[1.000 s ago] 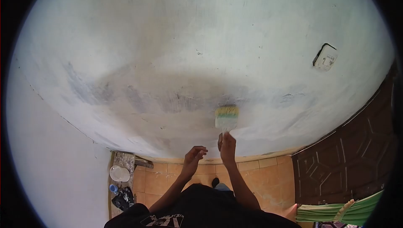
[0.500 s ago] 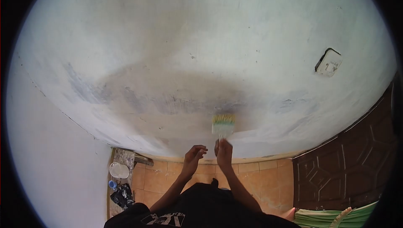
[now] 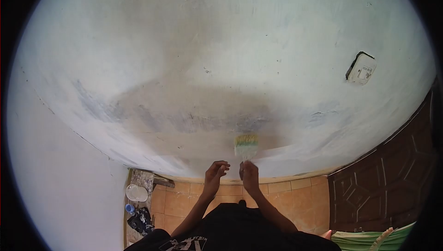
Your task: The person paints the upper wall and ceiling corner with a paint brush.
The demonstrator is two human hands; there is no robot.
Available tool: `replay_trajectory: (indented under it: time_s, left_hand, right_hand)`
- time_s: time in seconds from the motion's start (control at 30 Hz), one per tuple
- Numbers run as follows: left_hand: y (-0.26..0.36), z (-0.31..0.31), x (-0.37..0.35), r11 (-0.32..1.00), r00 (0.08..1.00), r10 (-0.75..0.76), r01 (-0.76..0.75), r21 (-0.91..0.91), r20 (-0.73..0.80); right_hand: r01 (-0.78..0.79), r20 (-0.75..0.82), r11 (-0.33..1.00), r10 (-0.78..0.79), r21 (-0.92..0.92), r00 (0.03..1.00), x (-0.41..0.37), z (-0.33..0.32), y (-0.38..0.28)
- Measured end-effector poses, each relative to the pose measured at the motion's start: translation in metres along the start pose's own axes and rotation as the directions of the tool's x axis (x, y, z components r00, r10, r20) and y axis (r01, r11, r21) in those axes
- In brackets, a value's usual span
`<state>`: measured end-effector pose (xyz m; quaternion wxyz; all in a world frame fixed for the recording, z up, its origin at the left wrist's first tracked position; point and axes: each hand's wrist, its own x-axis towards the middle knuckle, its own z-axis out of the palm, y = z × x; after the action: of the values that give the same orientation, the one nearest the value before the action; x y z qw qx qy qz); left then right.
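A wide paintbrush with yellowish bristles and a paint-smeared, pale ferrule points up at the wall. My right hand is wrapped round its handle, the bristles overlapping a grey, patchy band low on the wall. To the left of the brush, my left hand hangs in front of the wall with its fingers loosely curled, a small gap before the thumb and nothing visible between them. My shadow covers much of the wall around the brush.
A whitish switch plate sits on the wall at the upper right. On a paint-spattered bench at lower left are a white lid or dish, a blue cup and dark cloth. A brown panelled door and green fabric are on the right.
The brush and my right hand have moved slightly down in the view. My left hand has shifted a little to the right, and the view itself has moved slightly.
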<state>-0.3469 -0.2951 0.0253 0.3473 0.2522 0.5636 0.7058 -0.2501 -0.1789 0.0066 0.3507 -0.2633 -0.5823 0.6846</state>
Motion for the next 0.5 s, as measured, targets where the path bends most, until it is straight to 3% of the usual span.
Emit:
replay_trajectory:
  time_s: [0.07,0.17,0.27,0.37,0.47,0.5]
  left_hand:
    - [-0.005,-0.006,0.001,1.0,1.0,-0.005,0.005,0.017,-0.002]
    - [-0.006,-0.008,0.001,0.999,1.0,-0.011,0.011,0.041,0.0]
    - [0.0,-0.001,0.002,1.0,1.0,0.005,-0.005,0.029,-0.007]
    - [0.003,0.004,0.004,0.999,0.999,0.039,-0.039,0.019,-0.007]
    - [0.005,0.005,0.005,0.998,0.999,0.054,-0.054,0.018,-0.008]
    - [0.005,0.005,0.004,0.999,0.999,0.052,-0.052,0.017,-0.007]
  right_hand:
    - [0.113,-0.001,0.986,-0.113,0.119,0.994,0.012,0.002,-0.034]
    - [0.111,0.054,0.983,-0.12,0.147,0.991,0.029,-0.003,-0.081]
    - [0.204,0.027,0.977,-0.203,-0.057,0.979,0.041,-0.02,-0.012]
    - [-0.001,-0.022,0.978,-0.004,-0.207,1.0,0.004,-0.024,0.035]
    - [-0.184,-0.022,0.983,0.184,-0.008,0.983,-0.026,-0.016,0.028]
    - [-0.096,-0.015,0.994,0.095,-0.052,0.995,-0.027,-0.013,0.02]
